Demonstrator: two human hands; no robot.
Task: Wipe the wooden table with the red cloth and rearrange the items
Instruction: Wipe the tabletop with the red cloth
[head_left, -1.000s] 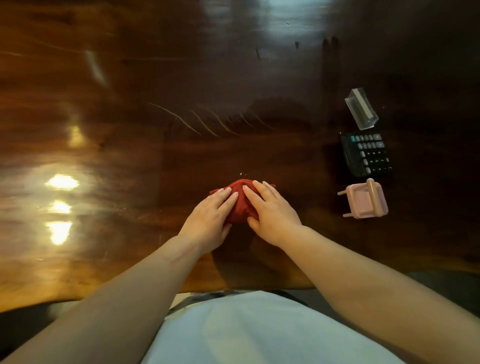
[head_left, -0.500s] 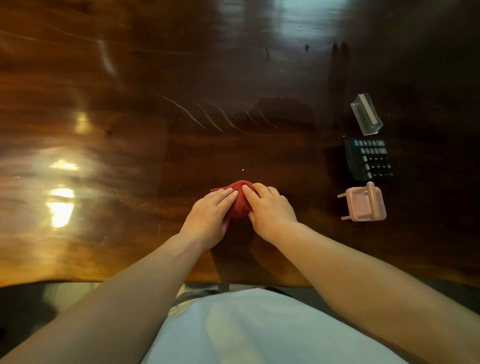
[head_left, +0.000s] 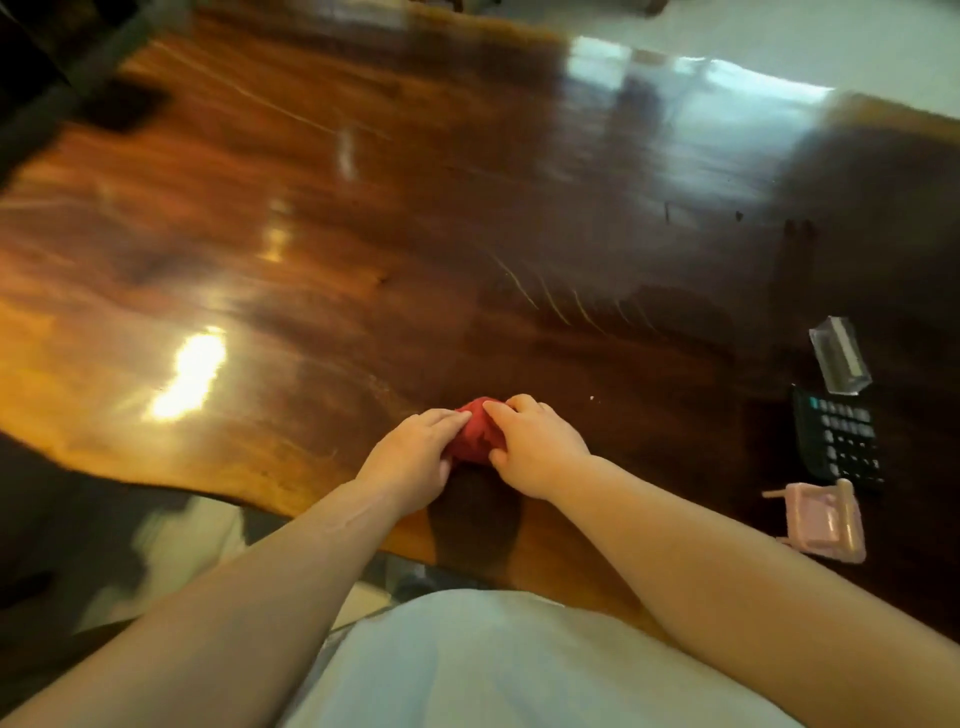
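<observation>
Both hands, left hand (head_left: 410, 451), right hand (head_left: 530, 447), closed around red cloth (head_left: 475, 435)

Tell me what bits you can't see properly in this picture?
- Red cloth, head view: mostly covered by the left hand and right hand.
- Calculator: key labels too small and dark to read.
- Pink toy chair: blurred, so details are unclear.
- Clear plastic holder: too blurry to tell whether it holds anything.
</observation>
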